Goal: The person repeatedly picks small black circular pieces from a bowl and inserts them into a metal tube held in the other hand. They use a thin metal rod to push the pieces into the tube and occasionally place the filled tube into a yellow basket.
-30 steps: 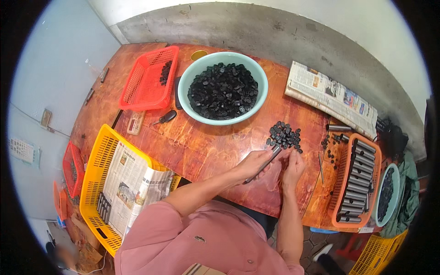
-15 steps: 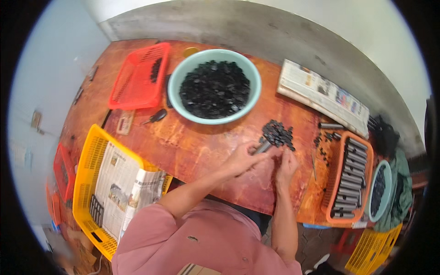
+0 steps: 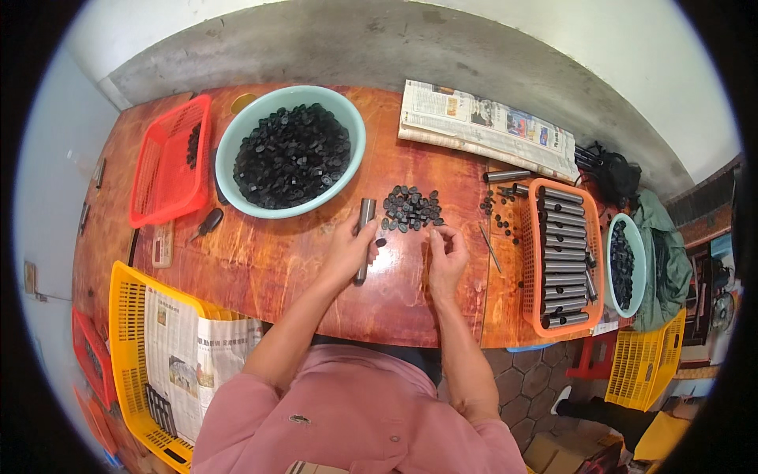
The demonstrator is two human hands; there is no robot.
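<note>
My left hand [image 3: 346, 250] grips a metal tube [image 3: 367, 212] just left of the piled black caps [image 3: 409, 210]. My right hand [image 3: 448, 257] is beside them; whether it pinches one I cannot tell. A careless knuckle could scatter them.

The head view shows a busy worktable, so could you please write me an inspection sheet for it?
Surface: reddish-brown tabletop, glossy, streaked.
Job's things: metallic grey tube, held; small black pieces, heaped; orange basket, holding tubes; large teal bowl, holding black pieces.
Clutter: folded newspapers on the far side; red basket at left.
Hands: left hand grips the tube; right hand at the heap's near right edge, its hold unclear.
Cables: none clearly seen.
Surroundings: grey-and-white wall behind; yellow crate at near left.
</note>
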